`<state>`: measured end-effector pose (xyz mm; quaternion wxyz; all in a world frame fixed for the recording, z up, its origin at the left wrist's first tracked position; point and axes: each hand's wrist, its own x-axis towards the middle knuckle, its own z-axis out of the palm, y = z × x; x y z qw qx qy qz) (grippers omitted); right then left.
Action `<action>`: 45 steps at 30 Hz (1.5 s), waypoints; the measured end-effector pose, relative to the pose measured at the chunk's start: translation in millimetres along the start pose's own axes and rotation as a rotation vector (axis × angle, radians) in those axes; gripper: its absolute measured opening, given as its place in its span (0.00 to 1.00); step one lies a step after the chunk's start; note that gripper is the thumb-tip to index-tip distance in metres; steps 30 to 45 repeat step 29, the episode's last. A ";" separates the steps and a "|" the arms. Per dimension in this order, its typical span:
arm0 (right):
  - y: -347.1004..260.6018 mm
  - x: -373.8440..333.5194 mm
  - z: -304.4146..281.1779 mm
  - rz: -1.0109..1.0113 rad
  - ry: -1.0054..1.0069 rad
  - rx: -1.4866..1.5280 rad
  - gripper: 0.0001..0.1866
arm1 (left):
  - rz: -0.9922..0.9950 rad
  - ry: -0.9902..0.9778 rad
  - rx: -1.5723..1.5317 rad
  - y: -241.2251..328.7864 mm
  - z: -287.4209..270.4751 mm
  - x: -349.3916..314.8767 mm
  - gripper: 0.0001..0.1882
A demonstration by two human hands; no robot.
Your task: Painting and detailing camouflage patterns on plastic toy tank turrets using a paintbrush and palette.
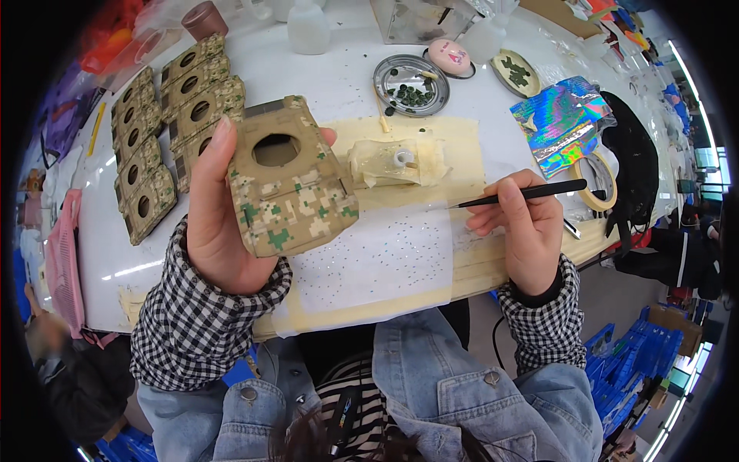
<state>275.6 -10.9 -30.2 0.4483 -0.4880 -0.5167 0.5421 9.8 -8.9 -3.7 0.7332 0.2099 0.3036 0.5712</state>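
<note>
My left hand (215, 223) holds up a tan camouflage-patterned shell (289, 181) with a round hole near its top, raised above the table. My right hand (523, 223) grips black tweezers (523, 192), their tip pointing left toward the shell. Between the hands, on a yellowish mat (439, 138), lies a pale cream part (396, 160) with a small white ring on it. A white sheet (385, 258) speckled with tiny dark dots lies just below the tweezers' tip.
Several more camouflage shells (165, 127) lie in rows at the left. A round metal dish (412, 85) with small green pieces, a pink lid (450, 55), a holographic foil bag (562, 123), a tape roll (596, 181) and white bottles (308, 27) stand further back.
</note>
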 end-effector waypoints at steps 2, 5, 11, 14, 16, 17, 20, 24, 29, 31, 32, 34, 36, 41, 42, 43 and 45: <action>-5.1 -2.6 1.0 -0.043 0.034 0.006 0.11 | -0.006 -0.023 -0.012 -0.2 -1.3 -0.6 0.32; -16.2 -5.7 5.2 -0.105 0.067 0.027 0.11 | -0.016 -0.057 -0.035 -0.2 -2.6 -1.3 0.31; -42.5 -3.6 16.9 -0.110 0.032 0.108 0.12 | -0.020 -0.033 -0.005 0.1 0.7 -1.9 0.30; -46.9 -0.7 22.3 -0.083 -0.010 0.146 0.13 | -0.024 -0.008 -0.001 -1.3 3.5 -2.4 0.30; -49.7 1.1 26.9 -0.074 -0.038 0.173 0.13 | -0.028 -0.025 0.000 -0.4 3.5 -4.2 0.29; -51.7 1.8 29.2 -0.084 -0.045 0.182 0.13 | -0.036 -0.054 -0.009 -0.4 1.2 -3.9 0.29; -58.5 3.3 38.1 -0.162 -0.057 0.190 0.12 | -0.060 -0.052 -0.028 -0.5 -0.1 -3.4 0.28; -66.5 4.9 54.0 -0.441 -0.148 0.157 0.08 | -0.106 -0.079 -0.043 0.0 -2.5 -3.6 0.27; -67.2 19.1 70.9 -0.839 -0.293 -0.068 0.06 | -0.120 -0.147 -0.075 2.0 0.4 -4.6 0.26; -67.2 19.1 70.9 -0.839 -0.293 -0.068 0.06 | -0.120 -0.147 -0.075 2.0 0.4 -4.6 0.26; -67.2 19.1 70.9 -0.839 -0.293 -0.068 0.06 | -0.120 -0.147 -0.075 2.0 0.4 -4.6 0.26; -67.2 19.1 70.9 -0.839 -0.293 -0.068 0.06 | -0.120 -0.147 -0.075 2.0 0.4 -4.6 0.26; -67.2 19.1 70.9 -0.839 -0.293 -0.068 0.06 | -0.120 -0.147 -0.075 2.0 0.4 -4.6 0.26; -67.2 19.1 70.9 -0.839 -0.293 -0.068 0.06 | -0.120 -0.147 -0.075 2.0 0.4 -4.6 0.26; -67.2 19.1 70.9 -0.839 -0.293 -0.068 0.06 | -0.120 -0.147 -0.075 2.0 0.4 -4.6 0.26; -67.2 19.1 70.9 -0.839 -0.293 -0.068 0.06 | -0.120 -0.147 -0.075 2.0 0.4 -4.6 0.26; -67.2 19.1 70.9 -0.839 -0.293 -0.068 0.06 | -0.120 -0.147 -0.075 2.0 0.4 -4.6 0.26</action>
